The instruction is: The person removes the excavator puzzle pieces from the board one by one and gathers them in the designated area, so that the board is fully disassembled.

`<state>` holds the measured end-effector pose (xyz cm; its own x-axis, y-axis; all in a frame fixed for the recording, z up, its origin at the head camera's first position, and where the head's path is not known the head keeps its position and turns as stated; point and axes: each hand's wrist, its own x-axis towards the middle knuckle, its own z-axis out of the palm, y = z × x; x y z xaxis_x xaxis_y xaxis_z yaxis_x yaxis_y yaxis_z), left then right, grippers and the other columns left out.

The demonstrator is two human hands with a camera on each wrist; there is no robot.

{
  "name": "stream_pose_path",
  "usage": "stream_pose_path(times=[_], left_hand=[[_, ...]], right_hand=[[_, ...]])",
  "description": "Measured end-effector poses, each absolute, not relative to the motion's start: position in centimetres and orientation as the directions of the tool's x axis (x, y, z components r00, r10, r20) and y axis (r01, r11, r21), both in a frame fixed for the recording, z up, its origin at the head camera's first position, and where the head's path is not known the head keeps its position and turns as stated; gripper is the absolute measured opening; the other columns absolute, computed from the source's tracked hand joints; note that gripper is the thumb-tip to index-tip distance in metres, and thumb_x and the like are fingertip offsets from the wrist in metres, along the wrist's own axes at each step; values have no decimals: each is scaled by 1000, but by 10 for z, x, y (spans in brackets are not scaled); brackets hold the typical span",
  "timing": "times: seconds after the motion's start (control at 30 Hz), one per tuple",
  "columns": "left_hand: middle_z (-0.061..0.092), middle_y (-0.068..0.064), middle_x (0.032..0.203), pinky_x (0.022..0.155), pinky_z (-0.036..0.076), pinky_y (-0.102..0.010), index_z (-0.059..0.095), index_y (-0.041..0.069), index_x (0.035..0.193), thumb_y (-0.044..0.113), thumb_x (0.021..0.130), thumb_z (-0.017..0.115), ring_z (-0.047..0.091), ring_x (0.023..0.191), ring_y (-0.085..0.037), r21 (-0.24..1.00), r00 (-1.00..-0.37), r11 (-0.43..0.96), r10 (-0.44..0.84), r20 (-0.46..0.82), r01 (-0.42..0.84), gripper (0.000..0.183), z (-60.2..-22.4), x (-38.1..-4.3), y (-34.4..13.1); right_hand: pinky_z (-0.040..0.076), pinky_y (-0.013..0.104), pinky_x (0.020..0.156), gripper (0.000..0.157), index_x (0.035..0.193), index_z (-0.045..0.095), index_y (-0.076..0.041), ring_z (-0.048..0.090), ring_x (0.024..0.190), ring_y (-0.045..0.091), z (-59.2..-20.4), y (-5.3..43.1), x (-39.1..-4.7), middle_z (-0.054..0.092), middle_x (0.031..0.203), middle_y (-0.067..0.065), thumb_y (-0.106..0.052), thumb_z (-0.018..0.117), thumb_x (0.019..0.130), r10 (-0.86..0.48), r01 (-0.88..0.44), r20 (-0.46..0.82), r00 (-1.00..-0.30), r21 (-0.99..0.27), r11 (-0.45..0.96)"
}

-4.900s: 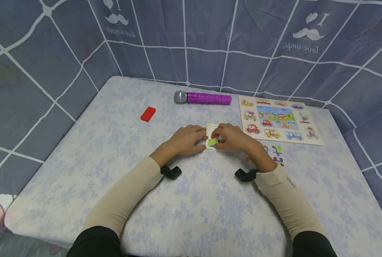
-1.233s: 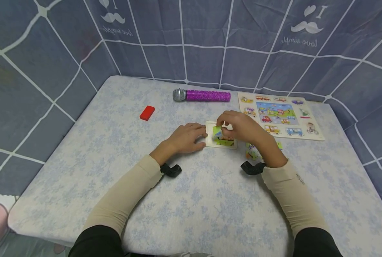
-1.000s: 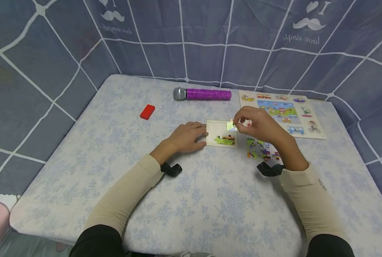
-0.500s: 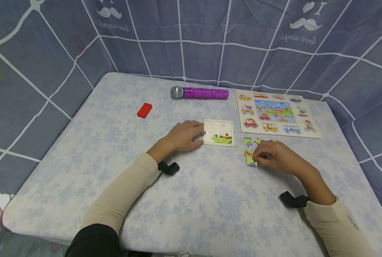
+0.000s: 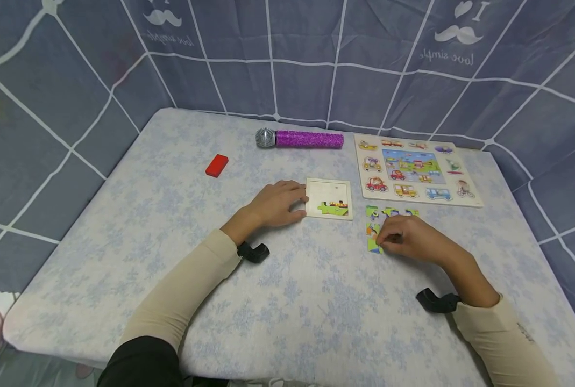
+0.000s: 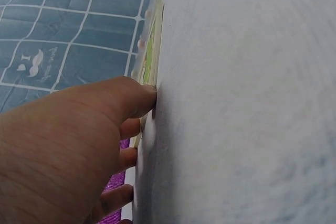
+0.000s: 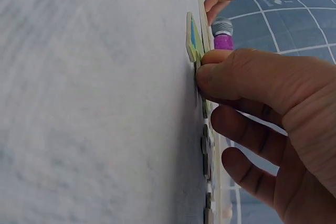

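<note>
My left hand lies at the left edge of a small square wooden puzzle tray, its thumb and fingertips touching the rim. A green puzzle piece with a train picture sits in the tray's lower right. My right hand is down at the group of loose pieces right of the tray. Between its thumb and index finger it pinches a green and blue puzzle piece, low over the cloth. Several loose puzzle pieces lie beside and partly beneath this hand, some hidden by it.
A large wooden vehicle puzzle board lies behind the loose pieces. At the back is a purple glittery microphone, and a red block lies at the left. Grey-blue curtains border the cloth-covered table.
My right hand has lifted a puzzle piece out of the tray and carried it right and nearer to the loose pieces. My left hand has stayed at the tray's edge.
</note>
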<state>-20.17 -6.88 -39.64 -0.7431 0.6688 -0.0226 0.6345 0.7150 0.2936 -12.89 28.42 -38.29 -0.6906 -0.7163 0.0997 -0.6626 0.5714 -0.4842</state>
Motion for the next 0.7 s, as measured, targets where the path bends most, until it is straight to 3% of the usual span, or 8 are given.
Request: stream_pose_path(times=[0.47, 0.7], left_hand=[[45, -7, 154, 106, 40, -52, 64, 15, 134, 38, 100, 62, 41, 140, -30, 297, -742, 712, 670, -14, 637, 41, -395, -201, -68], [46, -7, 154, 106, 40, -52, 64, 15, 134, 38, 99, 62, 41, 140, -30, 293, -744, 715, 668, -18, 635, 41, -395, -201, -68]], right_hand=[[54, 34, 76, 24, 88, 77, -21, 61, 86, 4, -378, 280, -127, 66, 91, -15, 2, 82, 81, -731, -670, 38, -682, -434, 602], [54, 33, 74, 28, 88, 76, -21, 60, 85, 3, -380, 283, -129, 66, 91, -15, 6, 80, 81, -739, -671, 61, -670, -475, 569]])
